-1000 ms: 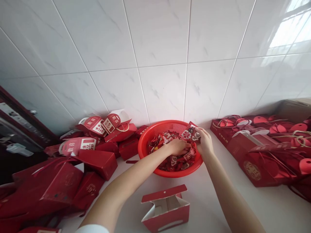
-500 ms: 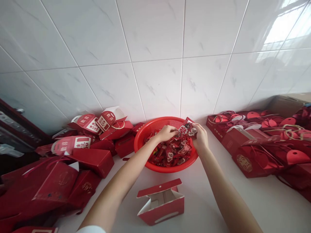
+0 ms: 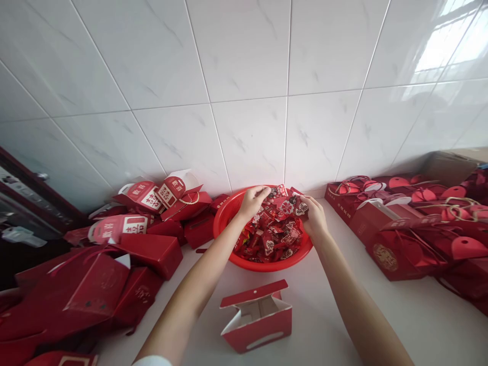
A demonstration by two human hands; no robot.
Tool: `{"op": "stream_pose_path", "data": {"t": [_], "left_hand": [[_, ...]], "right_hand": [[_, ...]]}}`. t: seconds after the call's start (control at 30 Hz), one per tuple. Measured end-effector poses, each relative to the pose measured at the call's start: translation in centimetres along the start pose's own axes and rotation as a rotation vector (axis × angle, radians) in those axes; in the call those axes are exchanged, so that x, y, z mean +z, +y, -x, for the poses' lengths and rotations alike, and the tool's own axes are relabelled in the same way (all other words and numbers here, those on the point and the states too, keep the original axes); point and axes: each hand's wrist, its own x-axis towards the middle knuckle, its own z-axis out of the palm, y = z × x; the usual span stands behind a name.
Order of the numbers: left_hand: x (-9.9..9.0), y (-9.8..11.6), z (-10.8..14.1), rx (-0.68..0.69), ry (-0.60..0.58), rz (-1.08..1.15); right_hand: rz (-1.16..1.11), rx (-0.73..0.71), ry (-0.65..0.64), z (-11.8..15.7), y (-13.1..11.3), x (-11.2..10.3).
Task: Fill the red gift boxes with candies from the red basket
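Head view: over the basket (image 3: 263,266), a packet (image 3: 280,190) is pinched by the left hand (image 3: 251,202), more (image 3: 301,208) by the right hand (image 3: 315,217); before it, the box (image 3: 275,322) is seen open, unfilled; beside it, other boxes (image 3: 154,249) are heaped

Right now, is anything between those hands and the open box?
From the left hand and right hand to the open box, the wrapped sweets and the red basket's near rim lie between; above them, nothing visible blocks the way.
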Motion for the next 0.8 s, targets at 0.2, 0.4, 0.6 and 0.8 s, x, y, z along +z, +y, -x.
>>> {"op": "stream_pose_path", "data": {"t": [0.2,0.4,0.6,0.8], "left_hand": [[1.3,0.4,0.5,0.056,-0.080,-0.097],[1.3,0.9,0.7,0.077,-0.172,-0.125],[0.6,1.2,1.1,-0.196,-0.543,-0.159],[1.8,1.3,2.3,-0.125,-0.886,-0.573]], "right_hand": [[0.000,0.129,-0.061,0.5,-0.4,0.3],[0.053,0.158,-0.169,1.0,-0.6,0.5],[-0.018,0.016,0.034,0.2,-0.3,0.1],[-0.024,0.030,0.058,0.5,-0.5,0.3]]}}
